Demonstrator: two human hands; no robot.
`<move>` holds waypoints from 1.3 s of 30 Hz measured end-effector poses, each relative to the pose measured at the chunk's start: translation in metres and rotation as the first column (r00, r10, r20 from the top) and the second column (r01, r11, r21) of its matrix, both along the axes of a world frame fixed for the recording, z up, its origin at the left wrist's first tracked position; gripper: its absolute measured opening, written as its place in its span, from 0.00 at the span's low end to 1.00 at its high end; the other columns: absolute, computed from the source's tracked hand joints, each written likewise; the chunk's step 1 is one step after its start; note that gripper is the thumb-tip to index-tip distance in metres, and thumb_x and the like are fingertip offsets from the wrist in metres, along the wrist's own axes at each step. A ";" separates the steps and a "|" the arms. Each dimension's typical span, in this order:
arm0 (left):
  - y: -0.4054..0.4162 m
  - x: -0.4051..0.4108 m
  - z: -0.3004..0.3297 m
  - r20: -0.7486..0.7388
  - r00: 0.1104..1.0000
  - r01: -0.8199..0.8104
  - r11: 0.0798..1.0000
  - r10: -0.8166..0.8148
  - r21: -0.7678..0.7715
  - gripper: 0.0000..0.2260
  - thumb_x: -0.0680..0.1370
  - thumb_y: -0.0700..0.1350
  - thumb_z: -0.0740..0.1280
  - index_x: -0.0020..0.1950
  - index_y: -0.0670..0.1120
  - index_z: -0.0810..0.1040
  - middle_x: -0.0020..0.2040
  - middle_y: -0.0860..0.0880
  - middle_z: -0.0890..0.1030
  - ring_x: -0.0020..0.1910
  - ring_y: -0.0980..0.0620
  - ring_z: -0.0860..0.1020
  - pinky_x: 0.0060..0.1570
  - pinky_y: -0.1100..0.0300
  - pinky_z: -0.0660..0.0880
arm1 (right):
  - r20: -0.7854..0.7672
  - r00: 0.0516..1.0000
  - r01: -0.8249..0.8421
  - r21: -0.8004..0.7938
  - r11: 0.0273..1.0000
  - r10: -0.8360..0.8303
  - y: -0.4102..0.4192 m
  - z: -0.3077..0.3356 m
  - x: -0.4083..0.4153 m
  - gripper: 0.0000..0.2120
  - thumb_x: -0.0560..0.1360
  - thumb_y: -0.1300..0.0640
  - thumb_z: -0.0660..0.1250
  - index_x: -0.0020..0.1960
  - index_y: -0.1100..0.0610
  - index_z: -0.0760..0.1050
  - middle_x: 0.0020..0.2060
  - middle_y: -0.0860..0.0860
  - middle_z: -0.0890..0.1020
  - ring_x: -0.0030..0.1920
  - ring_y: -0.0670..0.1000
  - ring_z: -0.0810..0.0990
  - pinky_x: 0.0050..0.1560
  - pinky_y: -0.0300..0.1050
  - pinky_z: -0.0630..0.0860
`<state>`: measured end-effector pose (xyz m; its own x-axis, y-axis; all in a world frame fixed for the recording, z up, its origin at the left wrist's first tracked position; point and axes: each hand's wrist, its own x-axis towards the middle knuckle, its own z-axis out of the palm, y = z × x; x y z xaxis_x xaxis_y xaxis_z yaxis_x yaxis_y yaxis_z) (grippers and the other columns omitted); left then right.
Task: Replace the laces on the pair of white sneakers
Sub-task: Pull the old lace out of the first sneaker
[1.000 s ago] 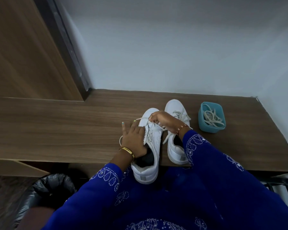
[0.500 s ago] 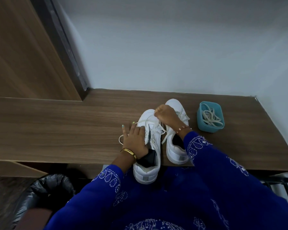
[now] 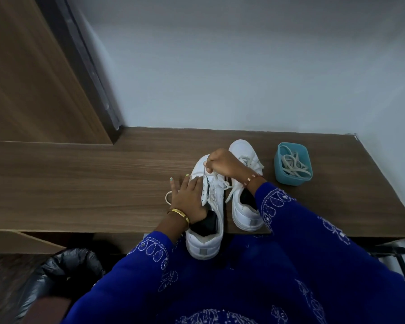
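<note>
White shoes sit side by side on a brown wooden table (image 3: 80, 183), with their toes pointing at the wall. The left shoe (image 3: 206, 244) has its heel sticking out over the near edge of the table. The right shoe (image 3: 244, 213) is just beside it and sits a bit farther back.

The left hand (image 3: 188, 199) lies flat on the side of the left shoe. Its fingers are straight and spread out, and they press down on the shoe. A gold bangle (image 3: 179, 215) is on that wrist. A loop of white lace (image 3: 168, 198) pokes out on the table just past the hand.

The right hand (image 3: 223, 163) is above the toe of the left shoe. Its fingers are curled tight and they pinch a lace (image 3: 205, 175) that runs down to the shoe's holes. The lace looks pulled straight. A thin beaded band (image 3: 250, 179) is on that wrist. Both arms wear blue sleeves with white stitching.

A little blue tub (image 3: 279, 176) stands on the table to the right of the shoes, near them but not touching. A pile of pale laces (image 3: 294, 166) lies tangled inside it.

A black bin bag (image 3: 63, 274) sits low on the left, under the table edge.
</note>
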<state>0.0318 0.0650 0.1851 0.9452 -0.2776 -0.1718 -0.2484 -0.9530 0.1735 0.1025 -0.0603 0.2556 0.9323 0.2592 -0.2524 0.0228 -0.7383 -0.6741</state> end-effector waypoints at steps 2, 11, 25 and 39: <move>-0.001 0.000 -0.002 0.009 1.000 -0.005 1.000 0.005 0.000 0.36 0.75 0.57 0.59 0.76 0.43 0.48 0.76 0.48 0.54 0.75 0.45 0.49 0.67 0.33 0.37 | -0.075 0.996 0.055 0.136 0.989 -0.045 -0.003 0.006 -0.001 0.09 0.71 0.69 0.63 0.34 0.75 0.74 0.32 0.62 0.72 0.35 0.53 0.69 0.34 0.40 0.64; -0.005 0.001 -0.004 0.028 1.000 0.006 0.998 -0.008 0.060 0.35 0.74 0.57 0.56 0.75 0.43 0.50 0.75 0.48 0.57 0.74 0.44 0.53 0.66 0.31 0.38 | -0.099 0.986 0.163 0.742 0.650 -0.134 -0.010 0.060 0.005 0.18 0.76 0.69 0.54 0.28 0.61 0.67 0.25 0.53 0.73 0.28 0.50 0.70 0.33 0.41 0.69; -0.003 0.001 -0.003 0.005 1.000 0.018 1.000 -0.018 0.020 0.35 0.73 0.58 0.58 0.75 0.44 0.52 0.75 0.48 0.58 0.74 0.47 0.56 0.67 0.33 0.41 | 0.238 0.911 0.274 0.262 0.926 -0.337 -0.032 0.070 0.034 0.13 0.76 0.58 0.63 0.42 0.68 0.79 0.40 0.61 0.81 0.41 0.57 0.79 0.44 0.47 0.73; 0.000 -0.001 -0.007 -0.012 0.999 -0.044 0.989 0.043 -0.144 0.39 0.67 0.60 0.51 0.76 0.46 0.51 0.75 0.48 0.58 0.73 0.50 0.57 0.70 0.35 0.44 | 0.080 0.960 0.279 -0.240 0.930 -0.268 -0.016 -0.029 -0.013 0.17 0.74 0.51 0.65 0.53 0.66 0.74 0.50 0.60 0.80 0.52 0.59 0.78 0.44 0.45 0.70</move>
<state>0.0306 0.0648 0.1778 0.9555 -0.2587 -0.1417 -0.2049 -0.9277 0.3121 0.0892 -0.0759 0.2262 0.9701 -0.0722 -0.2319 -0.1774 -0.8628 -0.4734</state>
